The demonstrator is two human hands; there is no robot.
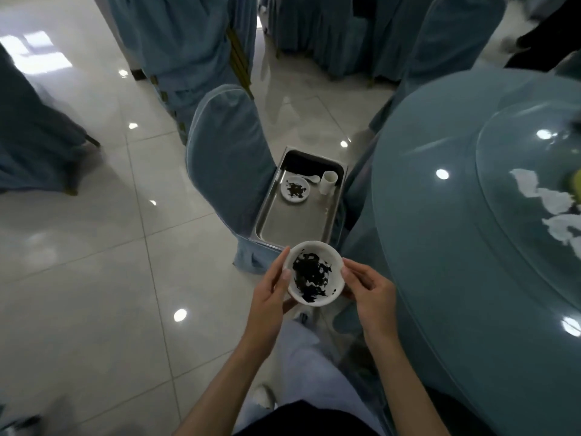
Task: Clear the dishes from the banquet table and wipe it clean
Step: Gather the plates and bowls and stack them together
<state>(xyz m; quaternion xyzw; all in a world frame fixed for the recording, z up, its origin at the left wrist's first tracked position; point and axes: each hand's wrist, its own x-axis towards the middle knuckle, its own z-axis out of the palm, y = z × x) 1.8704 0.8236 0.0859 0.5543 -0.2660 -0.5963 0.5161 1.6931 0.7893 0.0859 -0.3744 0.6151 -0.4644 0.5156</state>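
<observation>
While the left hand (270,297) and right hand (371,294) are gripping a dirty bowl (314,273), fingers (278,265) curling round it, right by the tray's (295,228) near end, a plate (295,190) is sitting inside.

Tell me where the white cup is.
In the head view, the white cup stands upright at the far right of the steel tray, beside the spoon and the soiled small plate.

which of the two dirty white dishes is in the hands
The bowl, gripped between left hand and right hand; the small plate lies in the metal tray with a cup.
</observation>
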